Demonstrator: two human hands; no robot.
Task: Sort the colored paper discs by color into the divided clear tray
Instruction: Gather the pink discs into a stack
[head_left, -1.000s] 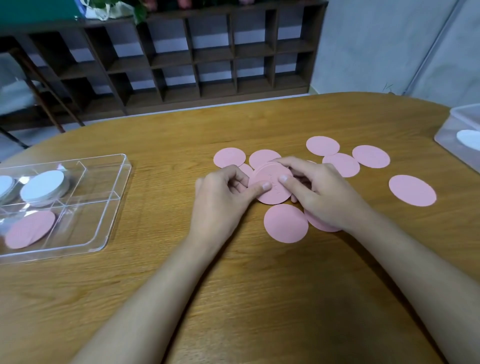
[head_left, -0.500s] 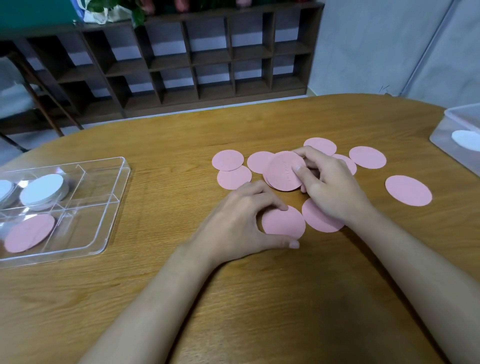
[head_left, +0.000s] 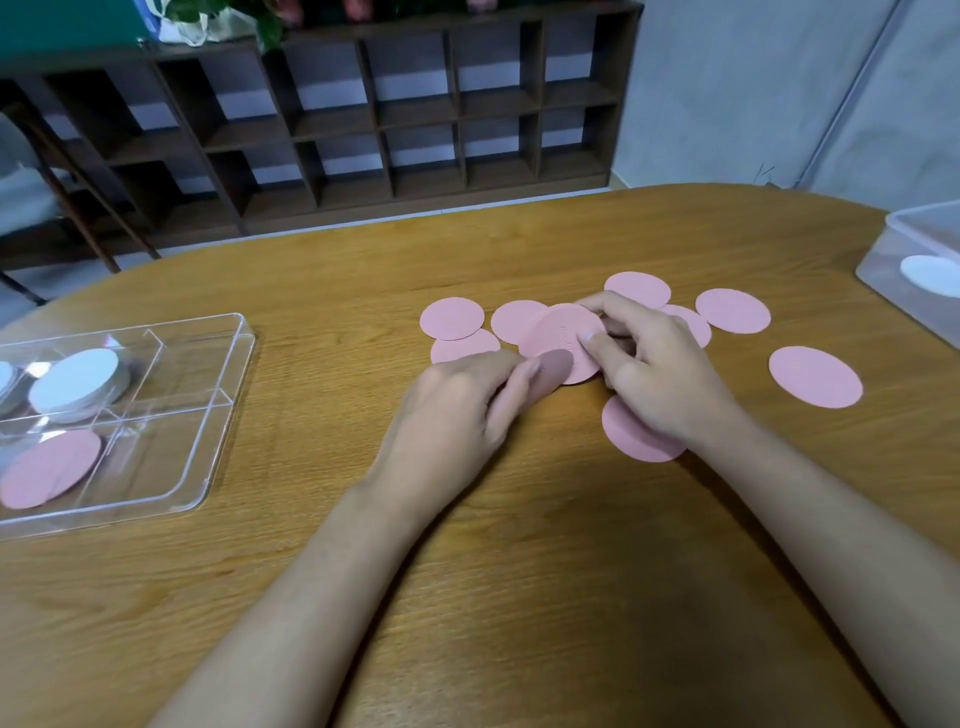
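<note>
Across the wooden table (head_left: 519, 597), the divided clear tray (head_left: 176, 457) sits far left, holding white discs (head_left: 78, 387) and a lone pink disc (head_left: 49, 475). Loose pink discs (head_left: 814, 376) lie flat at centre, one half-hidden under the right hand (head_left: 670, 384), which pinches a tilted pink stack (head_left: 563, 335). The left hand (head_left: 452, 415) grips a blurred pink disc (head_left: 553, 364).

The table (head_left: 519, 597) is honey-brown wood with fine darker grain. The loose discs (head_left: 814, 376), spread from 10 to 3 o'clock, are plain pale pink. So is the stack (head_left: 563, 332) at centre, its top faintly embossed; the blurred disc (head_left: 551, 366) at its 7 o'clock looks dustier pink. At 9 o'clock the tray (head_left: 171, 452) is colourless, with white discs (head_left: 78, 384) and one pink disc (head_left: 49, 470) inside. The shelf (head_left: 363, 119) at 12 o'clock is dark brown, the wall (head_left: 753, 93) pale grey.
</note>
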